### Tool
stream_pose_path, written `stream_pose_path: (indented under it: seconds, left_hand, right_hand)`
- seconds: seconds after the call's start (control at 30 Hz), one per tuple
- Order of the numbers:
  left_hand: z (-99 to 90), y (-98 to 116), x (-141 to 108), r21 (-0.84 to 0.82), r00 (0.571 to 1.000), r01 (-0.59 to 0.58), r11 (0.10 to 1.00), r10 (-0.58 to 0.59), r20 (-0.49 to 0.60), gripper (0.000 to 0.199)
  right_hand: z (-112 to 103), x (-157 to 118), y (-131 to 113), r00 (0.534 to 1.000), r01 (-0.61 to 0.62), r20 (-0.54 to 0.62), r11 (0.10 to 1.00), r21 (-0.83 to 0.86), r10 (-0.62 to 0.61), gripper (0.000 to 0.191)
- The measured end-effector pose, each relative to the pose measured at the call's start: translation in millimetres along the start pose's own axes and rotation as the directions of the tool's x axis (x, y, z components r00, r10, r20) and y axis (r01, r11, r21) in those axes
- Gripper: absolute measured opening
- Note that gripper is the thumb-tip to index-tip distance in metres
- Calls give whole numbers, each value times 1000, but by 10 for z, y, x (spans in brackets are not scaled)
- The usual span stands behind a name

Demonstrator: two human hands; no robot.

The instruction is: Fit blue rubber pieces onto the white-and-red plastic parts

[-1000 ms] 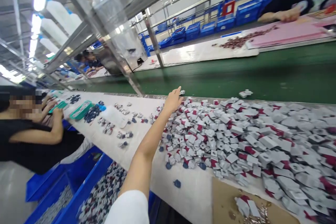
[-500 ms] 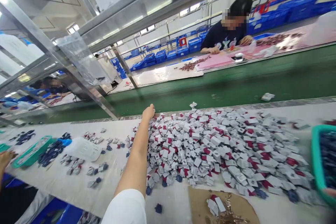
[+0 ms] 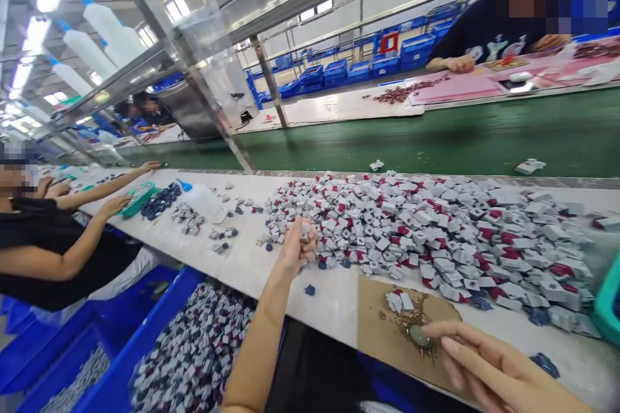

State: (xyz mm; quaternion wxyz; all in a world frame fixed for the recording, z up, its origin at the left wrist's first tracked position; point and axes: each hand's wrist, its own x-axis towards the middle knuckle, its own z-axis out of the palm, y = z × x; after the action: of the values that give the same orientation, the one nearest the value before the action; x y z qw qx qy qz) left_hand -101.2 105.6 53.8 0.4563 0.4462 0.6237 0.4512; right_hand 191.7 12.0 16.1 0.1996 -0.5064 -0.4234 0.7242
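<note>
The left hand point(image 3: 299, 245), in the centre of the frame, has its grip closed, with the fingers curled around a small pale piece point(image 3: 305, 232). The right hand point(image 3: 489, 361), at the lower right, has a loose, open grip; its index finger reaches the edge of a round, dull green-grey disc point(image 3: 420, 335) lying on brown cardboard point(image 3: 375, 329). Shiny, wet-looking brown stains are around this disc, and blocky grey pieces point(image 3: 400, 301) are just above it. Behind the hands, a wide pile point(image 3: 411, 226) of angular, matt grey blocks with dark red parts covers the white counter point(image 3: 334, 303). A smooth green belt point(image 3: 450, 139) runs beyond it. At the lower left, a blue plastic bin point(image 3: 159, 329) contains similar small pieces.
</note>
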Motion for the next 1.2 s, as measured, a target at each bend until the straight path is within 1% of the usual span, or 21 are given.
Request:
stream_pose_path:
  seconds: [0.03,0.1,0.13,0.17,0.23,0.3,0.37,0.43,0.5,0.57,0.63,0.7,0.77,0.8,0.9,0.97,1.03,1.07,1.13,1.2]
  left_hand:
    - [10,-33,-185,-132,998,46,990,-40,49,49]
    - [17,-66,-469,-382,986,132,915,-80,149,46]
    - [19,-74,-569,-455,982,152,878,-83,168,47]
    - [21,-83,-643,-478,985,147,866,-83,153,51]
    - [39,-112,-728,-407,995,93,909,-72,67,55]
    - [78,-157,-761,-328,999,37,944,-41,-7,45]
    - [135,-203,-779,-287,999,-12,958,0,-41,33]
    - [199,-232,-803,-282,998,-53,958,41,-48,28]
    - [254,-239,-835,-298,998,-53,953,57,4,26]
    - [289,-232,-867,-306,995,-11,952,41,91,26]
    - [301,-222,-895,-321,983,63,945,-3,182,29]
    - [302,-218,-918,-381,961,153,912,-48,271,39]
    - [312,-226,-936,-443,949,218,869,-81,306,47]
    - [324,-236,-944,-469,953,227,853,-97,286,50]
    - [395,-290,-964,-522,979,202,829,-158,128,47]
    - [448,-339,-978,-545,975,213,811,-216,59,46]
    - [487,-386,-997,-556,967,227,800,-253,31,48]
    - [499,-404,-1007,-561,965,231,795,-261,28,48]
    - [511,-429,-1029,-574,962,241,782,-269,38,47]
    - [515,-440,-1050,-575,957,262,775,-284,53,49]
  right_hand:
    - [35,23,-60,1000,26,-3,999,-29,-26,54]
    - [101,39,-126,996,70,-50,995,-66,-74,56]
    - [131,31,-134,993,78,-84,994,-73,-84,56]
    - [156,16,-131,990,72,-113,995,-73,-80,55]
    - [192,-23,-102,988,53,-144,998,-27,-56,54]
    - [203,-60,-60,988,59,-144,996,62,-49,53]
    - [193,-89,-16,991,70,-121,989,127,-54,53]
    - [173,-114,21,996,50,-83,992,120,-40,56]
    - [151,-143,46,998,23,-59,996,81,-18,59]
    - [134,-175,51,997,20,-72,999,50,-16,57]
    - [122,-202,35,994,21,-110,999,38,-17,56]
    - [113,-216,7,990,16,-141,999,33,-11,55]
    - [103,-215,-22,986,16,-167,999,42,-8,57]
    - [97,-208,-32,983,22,-184,998,52,-13,59]
    - [78,-175,-48,968,72,-245,994,80,-50,67]
    - [66,-152,-52,952,125,-287,991,57,-103,65]
    - [60,-143,-64,945,155,-294,988,18,-143,59]
    - [61,-146,-76,949,153,-280,988,3,-146,57]
    - [70,-164,-104,966,128,-226,992,-16,-128,55]
    - [74,-176,-121,980,102,-167,994,-35,-107,57]
